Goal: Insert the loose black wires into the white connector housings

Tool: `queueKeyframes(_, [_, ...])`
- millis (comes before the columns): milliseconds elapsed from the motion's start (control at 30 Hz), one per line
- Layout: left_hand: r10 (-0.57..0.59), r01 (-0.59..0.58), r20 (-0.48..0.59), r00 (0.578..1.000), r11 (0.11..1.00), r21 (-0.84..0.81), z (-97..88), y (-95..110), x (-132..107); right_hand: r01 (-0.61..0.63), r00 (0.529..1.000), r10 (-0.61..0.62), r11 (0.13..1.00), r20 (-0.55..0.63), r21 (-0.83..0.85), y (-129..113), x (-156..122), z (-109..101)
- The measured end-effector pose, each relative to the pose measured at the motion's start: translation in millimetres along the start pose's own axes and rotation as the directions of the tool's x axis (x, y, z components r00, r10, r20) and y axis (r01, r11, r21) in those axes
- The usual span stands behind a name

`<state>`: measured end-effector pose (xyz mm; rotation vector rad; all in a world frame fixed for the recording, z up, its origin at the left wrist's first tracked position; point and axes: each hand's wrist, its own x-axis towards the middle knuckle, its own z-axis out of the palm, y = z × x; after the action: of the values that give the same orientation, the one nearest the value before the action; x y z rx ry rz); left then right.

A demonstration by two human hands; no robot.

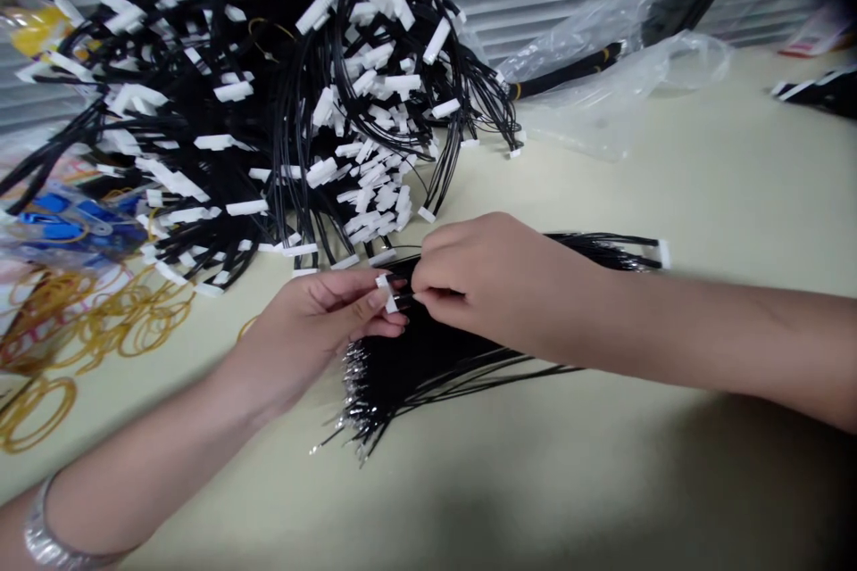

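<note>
A small white connector housing [386, 293] is pinched between the thumb and fingers of my left hand [335, 308]. Close beside it, my right hand [475, 281] is closed, its fingertips on a thin black wire [403, 296] that meets the connector. Whether the wire's tip sits inside the housing I cannot tell. Under both hands lies a bundle of black wires [428, 348] with bare silvery terminals [358, 397] at the left end. Another white connector [663, 254] shows at the far right end of wires emerging behind my right wrist.
A large heap of black cables with white connectors [234, 89] fills the back left. Yellow rubber bands [144, 321] and blue plastic pieces [73, 219] lie at the left. A clear plastic bag [616, 98] with black sleeved cable stands behind, and a dark bundle [823, 94] lies far right.
</note>
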<state>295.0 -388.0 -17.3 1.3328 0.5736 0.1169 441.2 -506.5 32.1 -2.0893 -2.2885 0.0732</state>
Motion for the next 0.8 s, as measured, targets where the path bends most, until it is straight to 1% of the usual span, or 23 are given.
queueKeyframes(67, [0.006, -0.006, -0.007, 1.0, 1.0, 0.009, 1.9, 0.9, -1.3, 0.075, 0.995, -0.076, 0.997, -0.066, -0.007, -0.3, -1.6, 5.0])
queueKeyframes(167, [0.003, -0.002, -0.005, 1.0, 1.0, 0.011, 5.3, 2.8, -3.3, 0.207, 0.969, -0.208, 0.978, -0.134, -0.024, -1.8, -3.2, 13.9])
queueKeyframes(233, [0.004, -0.004, 0.004, 1.0, 1.0, -0.012, 6.4, 3.8, -3.7, 0.214, 0.966, -0.218, 0.976, -0.141, -0.043, -2.5, -3.2, 17.4])
queueKeyframes(300, [0.003, -0.003, 0.017, 1.0, 1.0, -0.023, 6.5, 4.4, -3.8, 0.167, 0.976, -0.164, 0.986, -0.146, 0.006, -1.6, -2.8, 15.7])
queueKeyframes(433, [-0.009, 0.009, 0.02, 1.0, 1.0, -0.001, 5.7, 4.8, -3.9, 0.038, 0.994, -0.011, 0.969, -0.112, 0.244, 9.0, -2.9, -2.4])
queueKeyframes(533, [0.003, -0.004, 0.013, 1.0, 0.999, 0.038, 5.2, 3.6, -4.1, -0.085, 0.976, 0.142, 0.947, -0.167, 0.311, 22.3, -0.1, -13.1])
queueKeyframes(600, [0.015, -0.015, 0.002, 1.0, 0.996, 0.083, 5.0, 2.5, -4.8, -0.157, 0.956, 0.223, 0.936, -0.188, 0.315, 30.5, 4.3, -11.2])
queueKeyframes(633, [0.019, -0.019, -0.002, 1.0, 0.994, 0.111, 5.0, 1.9, -5.4, -0.182, 0.955, 0.243, 0.933, -0.17, 0.312, 33.9, 6.9, -7.7])
queueKeyframes(733, [0.058, -0.05, -0.027, 0.998, 0.974, 0.221, 6.7, 0.7, -8.9, -0.186, 0.968, 0.227, 0.932, -0.103, 0.31, 40.1, 13.5, 6.6])
queueKeyframes(800, [0.13, -0.113, -0.031, 0.991, 0.939, 0.326, 8.9, 0.3, -11.8, -0.169, 0.974, 0.207, 0.933, -0.088, 0.319, 41.5, 15.7, 14.0])
